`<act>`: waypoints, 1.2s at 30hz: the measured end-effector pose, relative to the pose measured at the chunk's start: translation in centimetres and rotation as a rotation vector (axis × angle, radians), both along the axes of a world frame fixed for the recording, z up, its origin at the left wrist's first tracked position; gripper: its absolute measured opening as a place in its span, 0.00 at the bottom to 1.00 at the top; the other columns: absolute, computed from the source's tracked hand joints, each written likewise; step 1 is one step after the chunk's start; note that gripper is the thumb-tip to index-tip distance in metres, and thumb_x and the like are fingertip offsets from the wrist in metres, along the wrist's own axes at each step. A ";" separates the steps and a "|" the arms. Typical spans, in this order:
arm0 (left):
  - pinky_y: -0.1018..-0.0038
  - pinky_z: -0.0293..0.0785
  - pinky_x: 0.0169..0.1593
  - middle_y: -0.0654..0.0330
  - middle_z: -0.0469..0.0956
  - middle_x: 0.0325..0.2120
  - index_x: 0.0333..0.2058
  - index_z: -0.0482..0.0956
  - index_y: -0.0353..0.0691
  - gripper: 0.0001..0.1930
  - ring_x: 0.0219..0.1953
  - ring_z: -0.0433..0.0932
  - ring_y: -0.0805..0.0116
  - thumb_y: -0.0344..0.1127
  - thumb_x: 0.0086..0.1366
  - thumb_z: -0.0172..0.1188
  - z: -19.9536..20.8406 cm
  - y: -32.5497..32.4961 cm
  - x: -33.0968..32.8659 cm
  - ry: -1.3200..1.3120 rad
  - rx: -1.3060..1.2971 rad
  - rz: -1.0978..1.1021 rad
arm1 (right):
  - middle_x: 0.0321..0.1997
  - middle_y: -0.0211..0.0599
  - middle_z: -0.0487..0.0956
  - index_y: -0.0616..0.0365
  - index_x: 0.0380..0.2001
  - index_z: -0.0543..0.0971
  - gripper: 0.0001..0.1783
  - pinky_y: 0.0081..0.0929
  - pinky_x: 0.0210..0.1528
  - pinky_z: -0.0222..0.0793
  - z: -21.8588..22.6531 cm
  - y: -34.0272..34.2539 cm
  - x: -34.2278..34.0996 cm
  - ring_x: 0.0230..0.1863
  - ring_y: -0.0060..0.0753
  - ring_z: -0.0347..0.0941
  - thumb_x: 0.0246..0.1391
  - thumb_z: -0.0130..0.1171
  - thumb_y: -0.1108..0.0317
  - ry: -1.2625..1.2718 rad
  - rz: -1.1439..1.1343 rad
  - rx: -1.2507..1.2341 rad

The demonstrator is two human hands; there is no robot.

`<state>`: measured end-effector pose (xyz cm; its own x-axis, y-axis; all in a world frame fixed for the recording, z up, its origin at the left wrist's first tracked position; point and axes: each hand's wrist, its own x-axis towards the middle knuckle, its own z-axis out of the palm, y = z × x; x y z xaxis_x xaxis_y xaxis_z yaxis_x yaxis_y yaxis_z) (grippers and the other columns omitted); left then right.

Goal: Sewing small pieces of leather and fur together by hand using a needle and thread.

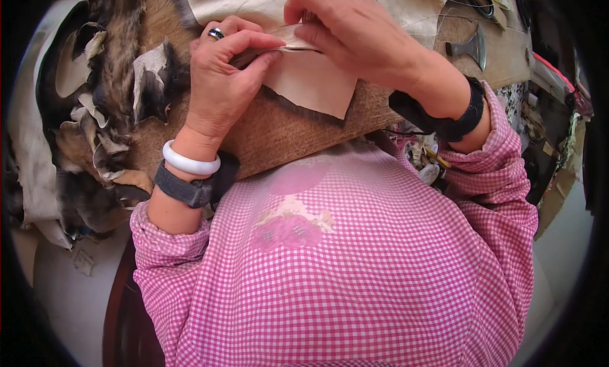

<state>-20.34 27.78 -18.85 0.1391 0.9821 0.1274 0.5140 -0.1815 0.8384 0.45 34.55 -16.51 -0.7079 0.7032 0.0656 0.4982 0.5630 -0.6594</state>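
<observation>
A pale hide piece point(311, 81) with dark fur showing along its lower edge lies at the front of the brown work board. Thumb and forefinger of my left hand point(228, 72) pinch its folded upper edge, where two layers meet. My right hand point(358, 40) is closed just right of that pinch, fingertips pressed together at the same edge. What those fingertips hold is too small or hidden to make out. A thin thread point(460, 17) curves over the board beyond my right hand. A larger pale hide point(254, 4) lies behind both hands.
Fur and hide scraps point(95, 113) heap along the board's left side. A curved-blade knife point(471, 48) lies right of my right hand, with black-handled scissors point(480, 0) beyond it. The brown board's point(266, 142) front edge runs close to my body. Mixed scraps point(539, 123) crowd the right.
</observation>
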 end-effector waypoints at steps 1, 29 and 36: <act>0.69 0.66 0.49 0.66 0.80 0.30 0.32 0.88 0.47 0.09 0.39 0.76 0.66 0.28 0.50 0.70 -0.1 0.0 0.0 -0.008 0.001 0.002 | 0.35 0.40 0.81 0.52 0.36 0.77 0.06 0.42 0.37 0.72 -0.2 0.3 -0.1 0.40 0.48 0.79 0.54 0.58 0.69 -0.005 -0.021 0.009; 0.69 0.63 0.52 0.68 0.82 0.31 0.28 0.86 0.47 0.07 0.39 0.78 0.68 0.28 0.49 0.70 -0.8 -0.2 0.2 -0.039 0.071 0.047 | 0.30 0.43 0.77 0.57 0.34 0.72 0.19 0.43 0.39 0.71 -0.4 2.1 -0.4 0.36 0.51 0.77 0.45 0.65 0.56 -0.054 0.268 0.233; 0.69 0.62 0.51 0.69 0.82 0.31 0.28 0.86 0.47 0.07 0.40 0.78 0.69 0.26 0.50 0.66 -1.0 -0.1 0.0 -0.030 0.092 0.028 | 0.31 0.42 0.75 0.56 0.34 0.70 0.20 0.40 0.44 0.69 -1.1 2.4 -0.8 0.37 0.49 0.75 0.41 0.65 0.58 -0.015 0.357 0.298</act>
